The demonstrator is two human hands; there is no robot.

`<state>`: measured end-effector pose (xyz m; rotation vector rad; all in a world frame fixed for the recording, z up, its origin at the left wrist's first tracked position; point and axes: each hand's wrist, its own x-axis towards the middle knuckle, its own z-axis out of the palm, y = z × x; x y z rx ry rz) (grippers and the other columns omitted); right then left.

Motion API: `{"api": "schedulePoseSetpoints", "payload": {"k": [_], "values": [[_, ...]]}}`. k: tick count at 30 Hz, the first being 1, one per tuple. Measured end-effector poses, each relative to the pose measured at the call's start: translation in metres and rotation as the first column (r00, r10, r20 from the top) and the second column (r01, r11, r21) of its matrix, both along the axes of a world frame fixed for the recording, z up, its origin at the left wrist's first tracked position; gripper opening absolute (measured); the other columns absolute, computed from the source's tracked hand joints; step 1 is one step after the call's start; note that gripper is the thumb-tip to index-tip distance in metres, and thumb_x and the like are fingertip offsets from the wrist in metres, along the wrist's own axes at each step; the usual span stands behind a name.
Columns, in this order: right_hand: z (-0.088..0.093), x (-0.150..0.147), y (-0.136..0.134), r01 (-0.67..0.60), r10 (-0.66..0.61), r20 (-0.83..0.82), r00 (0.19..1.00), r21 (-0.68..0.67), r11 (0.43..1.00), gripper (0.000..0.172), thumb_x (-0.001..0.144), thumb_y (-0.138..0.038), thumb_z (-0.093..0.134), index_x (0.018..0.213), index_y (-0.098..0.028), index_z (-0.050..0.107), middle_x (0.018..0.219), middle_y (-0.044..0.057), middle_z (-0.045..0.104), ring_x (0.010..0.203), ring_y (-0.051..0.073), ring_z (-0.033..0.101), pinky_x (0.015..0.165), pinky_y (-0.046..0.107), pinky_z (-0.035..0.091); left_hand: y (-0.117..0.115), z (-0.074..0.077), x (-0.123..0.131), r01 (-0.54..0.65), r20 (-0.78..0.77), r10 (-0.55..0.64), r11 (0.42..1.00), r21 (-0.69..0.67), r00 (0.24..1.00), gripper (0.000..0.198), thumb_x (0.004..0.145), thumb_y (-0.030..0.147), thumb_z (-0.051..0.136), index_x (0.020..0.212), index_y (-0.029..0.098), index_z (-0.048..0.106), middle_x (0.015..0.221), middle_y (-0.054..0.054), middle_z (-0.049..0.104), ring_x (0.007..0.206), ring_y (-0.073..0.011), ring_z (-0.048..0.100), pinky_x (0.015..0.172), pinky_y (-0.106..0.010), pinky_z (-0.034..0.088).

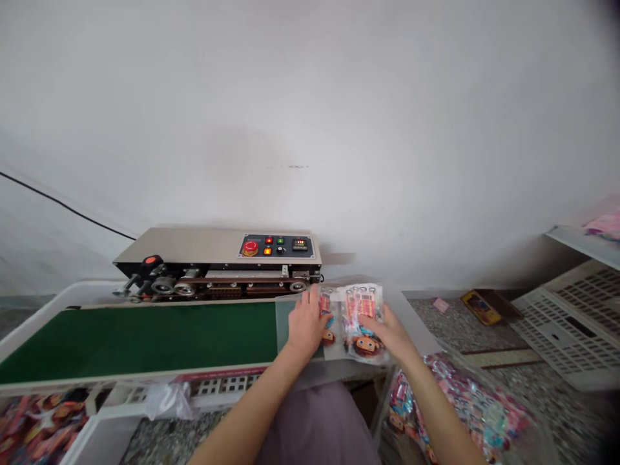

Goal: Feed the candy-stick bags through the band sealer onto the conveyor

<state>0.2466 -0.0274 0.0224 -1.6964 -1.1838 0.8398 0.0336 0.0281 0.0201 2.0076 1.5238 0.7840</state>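
At the right end of the green conveyor belt, my left hand grips a clear plastic packet with a printed cartoon face, its thumb along the packet's right part. Its top edge is close to the inlet of the band sealing machine. My right hand holds a similar packet, perhaps a small stack, with the thumb on top and the fingers mostly hidden underneath. This packet has keyring-like loops printed or lying at its top. Both lie over the pale table end.
A large clear bag full of shiny packets stands at lower right. White crates and a small open box are farther right. Below the belt at left, a white container stands beside colourful packets. A wall rises behind.
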Motion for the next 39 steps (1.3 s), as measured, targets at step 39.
{"api": "schedulePoseSetpoints", "payload": {"k": [39], "values": [[0.013,-0.066,-0.004,0.063,0.112,0.976,0.189,-0.126,0.990,0.045,0.101,-0.034,0.045,0.144,-0.023,0.055,0.159,0.015,0.039,0.147,0.039,0.031,0.113,0.062,0.027,-0.025,-0.033,-0.016,0.539,-0.569,-0.319,0.797,0.273,0.758,0.059,0.107,0.039,0.025,0.160,0.016,0.020,0.166,-0.010,0.024,0.154,-0.0247,0.019,0.122,-0.061,0.018]]}}
